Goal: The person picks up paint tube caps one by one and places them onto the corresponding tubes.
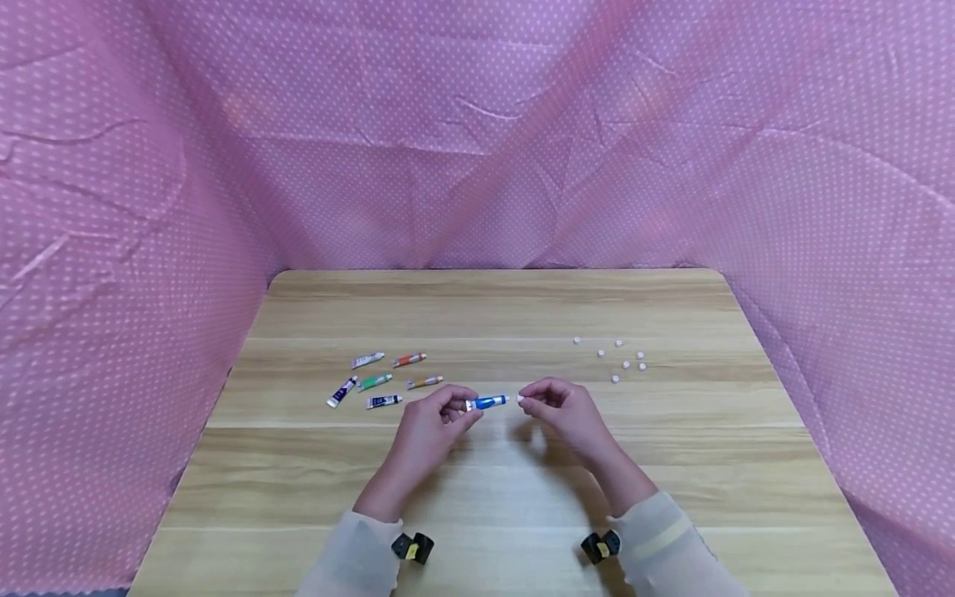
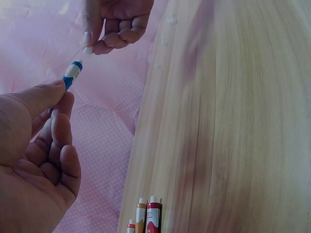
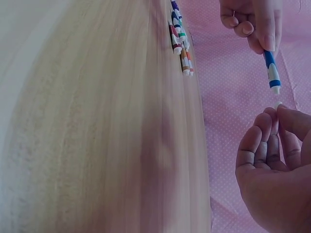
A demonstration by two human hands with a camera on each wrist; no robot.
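Observation:
My left hand (image 1: 433,421) pinches a small blue paint tube (image 1: 490,403) by its tail end, thumb on one side and fingertips on the other. The tube's white nozzle points toward my right hand (image 1: 573,417). Between thumb and fingertip, that hand holds a little white cap (image 1: 520,399). In the right wrist view a narrow gap separates the cap (image 3: 278,104) from the nozzle of the blue tube (image 3: 273,73). The left wrist view also has tube and cap nearly in line, both held up above the table.
Several other paint tubes lie left on the wooden table (image 1: 492,315), among them a green one (image 1: 375,382), an orange-red one (image 1: 409,360) and a purple one (image 1: 342,391). Several loose white caps (image 1: 626,365) are scattered on the right. Pink dotted cloth (image 1: 492,207) surrounds the table.

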